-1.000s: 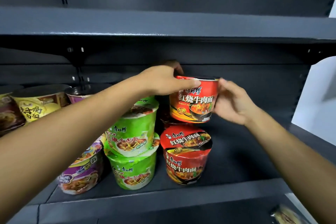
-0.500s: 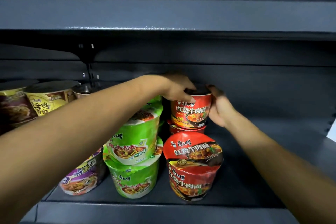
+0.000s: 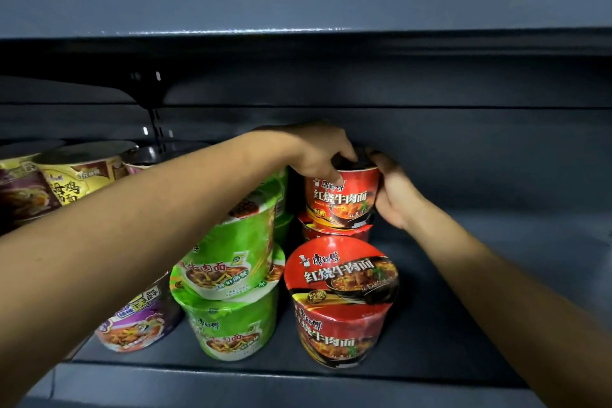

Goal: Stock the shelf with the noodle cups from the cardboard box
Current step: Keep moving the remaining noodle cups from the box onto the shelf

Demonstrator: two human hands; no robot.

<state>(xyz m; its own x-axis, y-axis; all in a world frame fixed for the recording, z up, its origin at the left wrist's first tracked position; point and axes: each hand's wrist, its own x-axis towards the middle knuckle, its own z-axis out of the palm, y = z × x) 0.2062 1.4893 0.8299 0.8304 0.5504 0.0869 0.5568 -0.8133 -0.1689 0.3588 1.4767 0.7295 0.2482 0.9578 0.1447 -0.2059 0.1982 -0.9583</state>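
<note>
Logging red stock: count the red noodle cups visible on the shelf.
3: the front red cup, the held red cup at the back, the lower red cup under it. More may hide behind.

A dark upper board [image 3: 298, 0] spans the top of the view. Beneath it at the left, a black bracket [image 3: 145, 93] hangs from a slotted upright [image 3: 155, 132]. Behind runs a grey back panel [image 3: 463, 149] with horizontal seams.
</note>
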